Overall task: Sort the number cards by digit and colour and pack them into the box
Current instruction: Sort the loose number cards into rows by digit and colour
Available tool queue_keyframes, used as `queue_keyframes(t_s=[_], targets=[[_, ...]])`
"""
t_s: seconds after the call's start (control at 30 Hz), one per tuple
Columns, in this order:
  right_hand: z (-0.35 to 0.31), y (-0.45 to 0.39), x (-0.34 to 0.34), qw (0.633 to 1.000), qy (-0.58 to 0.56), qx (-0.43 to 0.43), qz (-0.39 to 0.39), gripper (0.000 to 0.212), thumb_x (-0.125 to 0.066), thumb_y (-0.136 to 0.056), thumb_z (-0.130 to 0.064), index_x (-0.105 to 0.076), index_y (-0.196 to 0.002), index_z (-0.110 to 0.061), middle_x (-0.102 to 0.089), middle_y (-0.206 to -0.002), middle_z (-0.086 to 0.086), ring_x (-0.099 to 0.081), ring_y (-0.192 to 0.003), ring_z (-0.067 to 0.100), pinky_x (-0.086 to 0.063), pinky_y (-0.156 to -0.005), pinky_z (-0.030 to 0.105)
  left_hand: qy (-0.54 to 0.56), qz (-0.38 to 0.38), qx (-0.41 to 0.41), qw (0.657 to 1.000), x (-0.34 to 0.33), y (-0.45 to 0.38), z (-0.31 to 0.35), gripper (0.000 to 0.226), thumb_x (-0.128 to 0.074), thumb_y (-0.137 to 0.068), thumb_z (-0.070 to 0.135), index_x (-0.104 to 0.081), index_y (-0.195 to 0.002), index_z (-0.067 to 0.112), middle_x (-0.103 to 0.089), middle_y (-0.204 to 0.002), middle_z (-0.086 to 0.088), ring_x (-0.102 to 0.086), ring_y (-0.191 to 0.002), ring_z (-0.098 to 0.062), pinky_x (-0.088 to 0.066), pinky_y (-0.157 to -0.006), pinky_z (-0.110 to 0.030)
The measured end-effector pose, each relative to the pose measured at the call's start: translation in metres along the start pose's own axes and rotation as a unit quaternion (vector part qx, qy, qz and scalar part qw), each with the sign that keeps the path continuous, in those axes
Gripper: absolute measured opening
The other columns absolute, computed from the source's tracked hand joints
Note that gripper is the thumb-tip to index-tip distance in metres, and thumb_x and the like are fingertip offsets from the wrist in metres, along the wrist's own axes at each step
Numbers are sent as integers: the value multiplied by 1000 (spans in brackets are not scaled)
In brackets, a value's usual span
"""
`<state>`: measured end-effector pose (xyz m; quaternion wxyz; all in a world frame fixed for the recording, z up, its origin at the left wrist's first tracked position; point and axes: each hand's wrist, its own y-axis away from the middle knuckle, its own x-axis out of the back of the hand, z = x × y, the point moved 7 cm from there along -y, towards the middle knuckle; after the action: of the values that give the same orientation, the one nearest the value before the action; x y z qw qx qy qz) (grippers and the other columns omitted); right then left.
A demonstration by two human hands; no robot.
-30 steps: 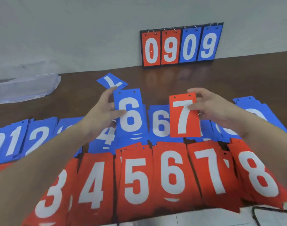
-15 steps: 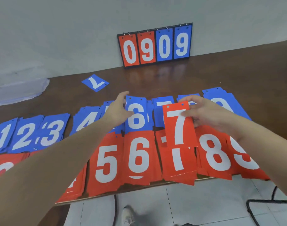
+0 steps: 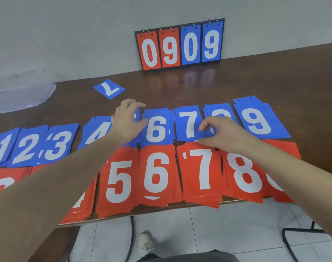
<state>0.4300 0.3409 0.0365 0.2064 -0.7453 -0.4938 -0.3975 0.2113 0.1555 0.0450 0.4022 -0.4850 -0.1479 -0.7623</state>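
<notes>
Cards (image 3: 155, 178) under both hands, sorted rows

I stand at a dark brown glossy wooden table (image 3: 189, 87) pushed against a plain pale grey wall (image 3: 76, 35). Soft, even light gives faint reflections on the tabletop. Below the table's near edge lies a floor of pale grey square tiles (image 3: 227, 233), with a black metal chair frame (image 3: 293, 233) at my right.

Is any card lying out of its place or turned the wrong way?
Yes. One loose blue 7 card lies alone on the brown wooden table, behind the blue row, rotated nearly upside down. The blue 7 pile is further right.
</notes>
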Motion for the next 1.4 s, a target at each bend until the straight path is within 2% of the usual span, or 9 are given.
queue_keyframes(t_s=[0.07, 0.23, 0.47, 0.67, 0.73, 0.87, 1.1, 1.23, 1.4], targets=[[-6, -14, -3, 999, -36, 15, 14, 21, -79, -83, -34, -60, -93, -39, -62, -103, -19, -54, -109, 10, -46, -91, 28, 6, -1, 3, 1000, 6, -3, -9, 42, -68, -91, 23, -58, -132, 29, -39, -146, 5, -37, -135, -23, -27, -113, -45], [-40, -59, -18, 997, -72, 32, 25, 13, -73, -91, -27, -61, -95, -30, -62, -100, -16, -54, -74, -7, -38, -63, 4, 25, 1, 7, 1000, 27, -16, -48, 38, -65, -92, 22, -58, -129, 30, -40, -141, 9, -41, -127, -17, -29, -108, -39], [-106, -144, -56, 995, -89, 35, 4, 13, -70, -92, -28, -64, -103, -32, -63, -97, -13, -59, -82, 4, -44, -70, 18, 36, -9, 35, 999, 64, -49, -134, 33, -63, -94, 27, -58, -126, 33, -43, -134, 12, -46, -122, -20, -39, -108, -47], [-162, -214, -103, 997, -80, 23, -10, 16, -70, -93, -30, -64, -108, -33, -62, -106, -14, -59, -95, 0, -46, -80, 15, 49, -16, 50, 997, 88, -81, -209, 23, -62, -96, 21, -63, -118, 26, -49, -118, 9, -54, -101, -11, -39, -87, -21], [-180, -239, -114, 999, -39, 26, -2, 26, -71, -92, -35, -65, -117, -31, -60, -117, -10, -57, -103, 3, -45, -86, 15, 2, -34, 16, 999, 91, -90, -224, 22, -61, -96, 22, -64, -118, 24, -52, -116, 8, -56, -100, -12, -43, -87, -25], [-205, -288, -133, 997, 79, -11, -15, 61, -72, -86, -51, -54, -139, -28, -48, -142, 1, -41, -133, 24, -38, -109, 38, -122, -49, -90, 987, 86, -102, -230, 30, -56, -95, 20, -67, -123, 20, -62, -131, 3, -58, -114, -24, -48, -95, -40], [-209, -336, -134, 983, 113, -144, -26, 97, -86, -69, -57, -45, -146, -15, -51, -141, 8, -44, -133, 32, -41, -103, 38, -136, -19, -115, 984, 84, -107, -228, 34, -54, -96, 26, -70, -125, 22, -67, -128, 3, -64, -108, -24, -52, -89, -36], [-207, -337, -139, 985, 47, -150, -67, 66, -89, -71, -42, -66, -118, -3, -62, -99, 9, -57, -89, 27, -43, -66, 31, -129, -38, -90, 987, 84, -107, -227, 35, -54, -97, 32, -67, -128, 23, -65, -130, 3, -63, -112, -23, -51, -93, -38], [-191, -316, -123, 993, -83, -82, -4, 44, -85, -78, -15, -55, -109, -21, -60, -114, 2, -59, -92, 21, -49, -71, 30, -86, -87, -35, 992, 86, -101, -224, 29, -56, -97, 33, -64, -124, 27, -61, -127, 9, -59, -107, -14, -50, -92, -32]])
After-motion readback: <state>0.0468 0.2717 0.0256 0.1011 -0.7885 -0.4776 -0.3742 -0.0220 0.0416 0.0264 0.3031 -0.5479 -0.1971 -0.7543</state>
